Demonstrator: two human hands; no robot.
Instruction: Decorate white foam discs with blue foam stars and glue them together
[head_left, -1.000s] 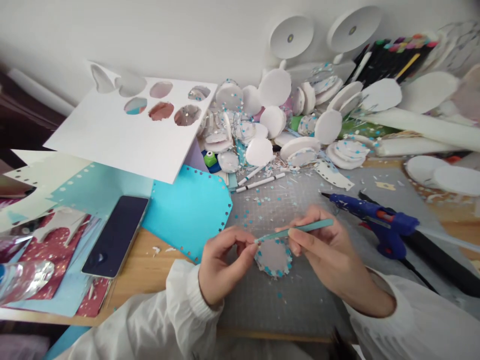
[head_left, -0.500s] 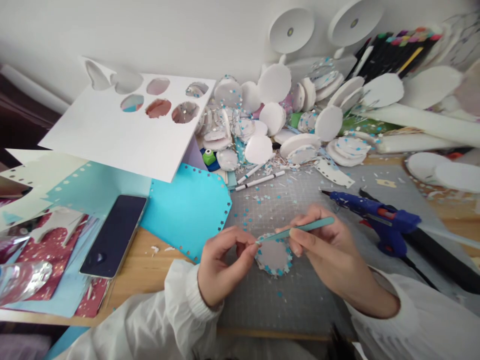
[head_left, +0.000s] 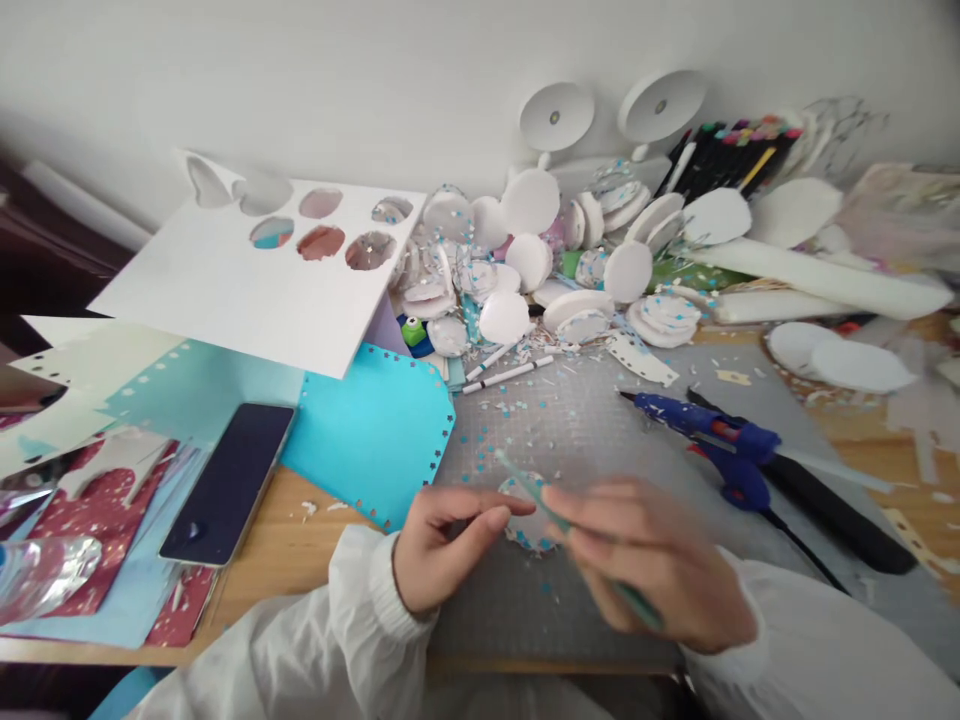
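Note:
My left hand rests on the grey cutting mat, thumb and forefinger pinched at the edge of a small round disc rimmed with blue stars. My right hand is blurred by motion. It is closed around a thin teal tool, whose tip points up and left over the disc. The right hand covers much of the disc.
A blue glue gun lies right of the hands. A dark phone lies at left beside turquoise paper. A white sheet with round cut-outs leans behind. White discs and white pens crowd the back.
My right hand has swung the teal tool from lying level over the disc to pointing up-left, and has dropped lower. The camera view has tilted up a little. My left hand has stayed put.

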